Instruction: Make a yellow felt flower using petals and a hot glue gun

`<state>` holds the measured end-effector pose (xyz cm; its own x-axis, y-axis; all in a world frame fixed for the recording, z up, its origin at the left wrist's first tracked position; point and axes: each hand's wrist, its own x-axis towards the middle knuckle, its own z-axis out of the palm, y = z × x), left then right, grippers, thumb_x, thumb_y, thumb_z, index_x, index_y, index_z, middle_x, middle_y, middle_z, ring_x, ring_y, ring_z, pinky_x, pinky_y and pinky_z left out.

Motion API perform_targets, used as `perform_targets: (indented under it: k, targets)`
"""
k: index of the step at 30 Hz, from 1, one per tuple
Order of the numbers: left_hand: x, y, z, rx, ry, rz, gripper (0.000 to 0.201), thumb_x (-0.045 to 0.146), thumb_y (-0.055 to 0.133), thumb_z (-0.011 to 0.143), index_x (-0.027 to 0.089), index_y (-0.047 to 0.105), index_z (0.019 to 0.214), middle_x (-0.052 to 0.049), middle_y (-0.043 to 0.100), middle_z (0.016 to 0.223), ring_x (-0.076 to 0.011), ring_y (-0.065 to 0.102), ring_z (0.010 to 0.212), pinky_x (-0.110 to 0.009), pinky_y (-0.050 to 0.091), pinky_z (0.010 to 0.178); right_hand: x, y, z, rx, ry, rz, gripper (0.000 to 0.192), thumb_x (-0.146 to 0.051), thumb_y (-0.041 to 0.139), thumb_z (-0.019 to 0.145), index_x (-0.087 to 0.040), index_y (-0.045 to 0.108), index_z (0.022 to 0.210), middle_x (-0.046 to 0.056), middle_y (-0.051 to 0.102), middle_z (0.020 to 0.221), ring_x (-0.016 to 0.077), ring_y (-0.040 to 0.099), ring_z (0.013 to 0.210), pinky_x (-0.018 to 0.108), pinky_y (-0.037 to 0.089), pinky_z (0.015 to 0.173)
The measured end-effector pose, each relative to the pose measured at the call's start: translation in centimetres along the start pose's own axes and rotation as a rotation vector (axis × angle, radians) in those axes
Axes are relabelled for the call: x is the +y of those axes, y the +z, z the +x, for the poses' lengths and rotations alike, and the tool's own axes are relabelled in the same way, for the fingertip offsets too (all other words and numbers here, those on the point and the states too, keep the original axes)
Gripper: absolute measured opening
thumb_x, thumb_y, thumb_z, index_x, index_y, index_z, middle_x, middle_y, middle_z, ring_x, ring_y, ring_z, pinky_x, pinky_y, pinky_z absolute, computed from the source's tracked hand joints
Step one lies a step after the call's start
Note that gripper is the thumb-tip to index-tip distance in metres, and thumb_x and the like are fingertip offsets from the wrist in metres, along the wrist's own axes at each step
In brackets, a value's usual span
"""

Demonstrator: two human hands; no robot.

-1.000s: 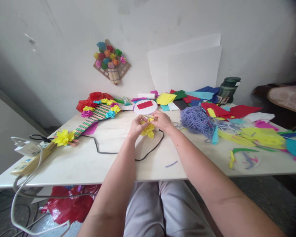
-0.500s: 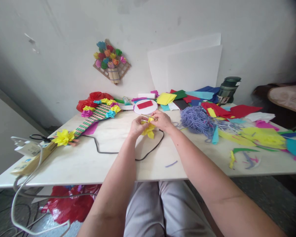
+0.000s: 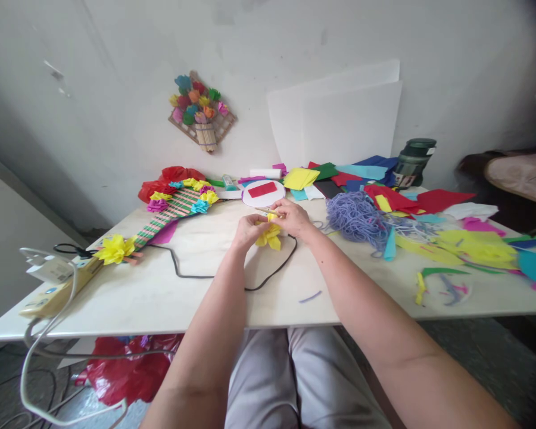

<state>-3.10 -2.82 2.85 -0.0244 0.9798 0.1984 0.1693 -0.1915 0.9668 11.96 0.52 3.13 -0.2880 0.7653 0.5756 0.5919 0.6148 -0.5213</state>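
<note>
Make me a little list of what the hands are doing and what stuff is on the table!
left hand: pinching the yellow paper flower
right hand: grip closed on the same flower from the other side
table: pale, with a black cable curving under the hands
behind hands: white disc with a red piece on it
right side: purple yarn, coloured paper scraps, dark jar
left side: striped mat with paper flowers
wall: flower basket craft

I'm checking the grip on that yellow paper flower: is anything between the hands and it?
Nothing visible is. The left hand and right hand both pinch the yellow paper flower directly, just above the table. The black cable curves beneath and beside it, and the purple yarn lies off to the right.
</note>
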Motion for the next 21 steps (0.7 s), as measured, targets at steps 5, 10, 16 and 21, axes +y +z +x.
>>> perform_targets:
  k: [5, 10, 16, 21]
  targets:
    - [-1.0, -0.3, 0.7, -0.076, -0.076, -0.204, 0.021, 0.030, 0.066, 0.056, 0.011, 0.062, 0.065, 0.000, 0.056, 0.053, -0.0096, 0.048, 0.046, -0.021, 0.034, 0.044, 0.1, 0.0, 0.0, -0.028, -0.062, 0.051, 0.020, -0.022, 0.061, 0.071, -0.018, 0.051, 0.054, 0.000, 0.063, 0.102, 0.0121, 0.056, 0.077, 0.024, 0.041, 0.064]
    - [-1.3, -0.4, 1.0, -0.075, -0.228, -0.362, 0.015, 0.023, 0.065, 0.053, 0.011, 0.059, 0.061, -0.003, 0.058, 0.054, -0.0134, 0.054, 0.050, -0.024, 0.041, 0.047, 0.2, -0.2, -0.1, -0.063, -0.129, 0.058, 0.019, -0.022, 0.061, 0.072, -0.017, 0.052, 0.055, 0.000, 0.062, 0.105, 0.0115, 0.055, 0.077, 0.024, 0.039, 0.063]
    - [-1.3, -1.2, 1.1, -0.219, -0.365, -0.448, 0.017, 0.021, 0.063, 0.055, 0.010, 0.062, 0.069, -0.008, 0.064, 0.061, -0.0147, 0.057, 0.052, -0.024, 0.045, 0.050, 0.4, -0.4, -0.1, -0.097, -0.182, 0.098, 0.018, -0.026, 0.063, 0.072, -0.017, 0.057, 0.057, 0.001, 0.061, 0.106, 0.0097, 0.054, 0.073, 0.023, 0.039, 0.063]
    - [-1.3, -1.3, 1.1, -0.232, -0.331, -0.438, 0.019, 0.020, 0.066, 0.056, 0.009, 0.064, 0.071, -0.010, 0.066, 0.064, -0.0156, 0.059, 0.054, -0.025, 0.047, 0.052, 0.2, -0.7, -0.1, -0.121, -0.115, 0.079, 0.016, -0.026, 0.064, 0.070, -0.017, 0.060, 0.058, 0.000, 0.063, 0.103, 0.0091, 0.055, 0.071, 0.022, 0.040, 0.062]
